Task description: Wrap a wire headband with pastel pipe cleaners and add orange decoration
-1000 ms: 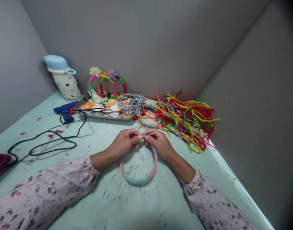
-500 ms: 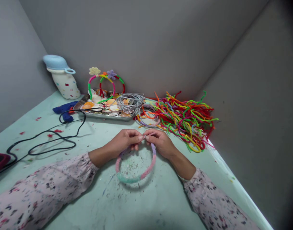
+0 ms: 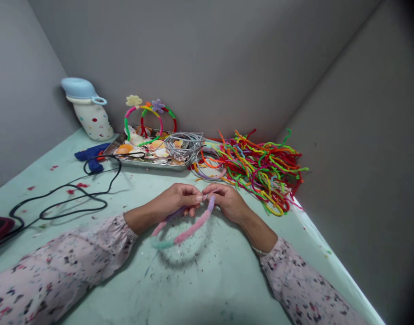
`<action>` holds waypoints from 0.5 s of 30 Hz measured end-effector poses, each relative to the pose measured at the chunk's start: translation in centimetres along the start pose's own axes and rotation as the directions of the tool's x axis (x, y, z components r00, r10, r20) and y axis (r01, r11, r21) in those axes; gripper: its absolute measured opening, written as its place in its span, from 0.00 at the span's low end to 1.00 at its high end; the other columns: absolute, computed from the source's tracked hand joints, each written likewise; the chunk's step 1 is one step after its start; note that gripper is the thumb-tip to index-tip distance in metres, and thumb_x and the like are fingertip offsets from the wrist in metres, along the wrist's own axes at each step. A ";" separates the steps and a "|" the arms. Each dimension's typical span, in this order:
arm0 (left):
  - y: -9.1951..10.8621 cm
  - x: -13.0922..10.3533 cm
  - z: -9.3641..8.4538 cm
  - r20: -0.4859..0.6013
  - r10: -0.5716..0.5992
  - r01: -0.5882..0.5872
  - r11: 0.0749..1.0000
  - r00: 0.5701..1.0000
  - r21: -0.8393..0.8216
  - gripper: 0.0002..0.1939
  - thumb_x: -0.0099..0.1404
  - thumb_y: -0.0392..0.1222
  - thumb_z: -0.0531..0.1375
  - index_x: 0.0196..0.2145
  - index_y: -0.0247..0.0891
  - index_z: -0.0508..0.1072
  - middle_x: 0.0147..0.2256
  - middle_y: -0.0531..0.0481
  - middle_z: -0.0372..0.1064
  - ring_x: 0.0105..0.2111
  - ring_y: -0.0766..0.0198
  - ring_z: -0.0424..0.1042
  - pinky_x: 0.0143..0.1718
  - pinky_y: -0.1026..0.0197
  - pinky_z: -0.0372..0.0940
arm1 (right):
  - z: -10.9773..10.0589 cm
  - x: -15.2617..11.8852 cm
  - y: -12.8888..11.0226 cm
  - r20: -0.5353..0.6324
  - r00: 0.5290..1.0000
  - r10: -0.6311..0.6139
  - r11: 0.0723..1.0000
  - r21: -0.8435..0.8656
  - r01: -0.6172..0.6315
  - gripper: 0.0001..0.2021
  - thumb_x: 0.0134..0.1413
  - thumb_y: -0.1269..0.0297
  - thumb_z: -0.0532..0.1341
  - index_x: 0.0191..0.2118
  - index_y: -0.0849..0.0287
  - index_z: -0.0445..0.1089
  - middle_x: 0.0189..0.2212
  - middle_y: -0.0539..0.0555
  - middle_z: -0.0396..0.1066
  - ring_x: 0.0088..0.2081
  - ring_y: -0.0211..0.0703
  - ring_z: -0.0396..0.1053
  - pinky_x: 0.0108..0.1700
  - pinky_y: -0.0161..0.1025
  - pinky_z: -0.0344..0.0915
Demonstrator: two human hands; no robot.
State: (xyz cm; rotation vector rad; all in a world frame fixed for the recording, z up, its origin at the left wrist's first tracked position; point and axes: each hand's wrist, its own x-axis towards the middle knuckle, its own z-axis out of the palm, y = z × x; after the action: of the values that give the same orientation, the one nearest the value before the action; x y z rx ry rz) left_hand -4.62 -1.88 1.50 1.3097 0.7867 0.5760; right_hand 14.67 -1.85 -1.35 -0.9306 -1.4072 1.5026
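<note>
A fuzzy pipe-cleaner ring [image 3: 192, 229] in pink, lilac and mint hangs from my fingers, tilted above the table. My left hand [image 3: 179, 198] pinches one end of it between thumb and fingertips. Opposite, my right hand [image 3: 227, 201] grips the other end by the lilac part. The fingertips of both hands nearly meet where the ends join, and they hide most of that joint.
A metal tray [image 3: 152, 165] of shells stands at the back, with two flower-topped rings [image 3: 161, 122] and coiled grey wire [image 3: 186, 146]. Bright pipe cleaners [image 3: 261, 162] are heaped to the right. Leftward are a blue glue gun [image 3: 93, 155], black cord [image 3: 88, 196] and a bottle [image 3: 91, 113].
The ring has swung left and tipped, so it looks flatter and more slanted. Both hands keep their pinch at almost the same spot.
</note>
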 end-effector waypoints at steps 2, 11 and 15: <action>0.0 0.0 0.0 0.009 0.007 -0.007 1.000 1.000 -0.006 0.14 0.56 0.49 0.60 0.28 0.33 0.69 0.18 0.53 0.65 0.17 0.72 0.59 0.20 0.68 0.53 | 0.0 0.0 0.0 0.010 1.000 -0.009 1.000 0.014 0.009 0.09 0.44 0.62 0.66 0.33 0.59 0.73 0.26 0.49 0.70 0.26 0.33 0.63 0.31 0.34 0.60; -0.6 0.3 -0.2 0.049 -0.009 0.010 1.000 0.999 -0.027 0.13 0.55 0.46 0.62 0.32 0.33 0.71 0.19 0.54 0.63 0.16 0.74 0.58 0.18 0.69 0.51 | -0.2 0.0 0.1 0.011 1.000 -0.001 0.998 0.063 0.000 0.09 0.44 0.64 0.66 0.35 0.59 0.74 0.26 0.48 0.69 0.26 0.33 0.63 0.30 0.33 0.59; -0.6 0.3 -0.2 0.047 -0.019 0.020 1.000 0.999 -0.013 0.15 0.54 0.48 0.63 0.33 0.33 0.71 0.19 0.55 0.62 0.16 0.74 0.58 0.18 0.69 0.50 | -0.1 0.0 -0.1 -0.010 1.000 0.011 0.997 0.072 -0.011 0.10 0.43 0.63 0.66 0.35 0.58 0.74 0.26 0.48 0.69 0.25 0.34 0.63 0.29 0.33 0.59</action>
State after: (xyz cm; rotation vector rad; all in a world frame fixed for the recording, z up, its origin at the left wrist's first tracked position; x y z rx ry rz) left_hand -4.64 -1.61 0.86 1.2975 0.7552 0.5325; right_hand 14.82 -1.83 -1.30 -0.9021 -1.3340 1.5440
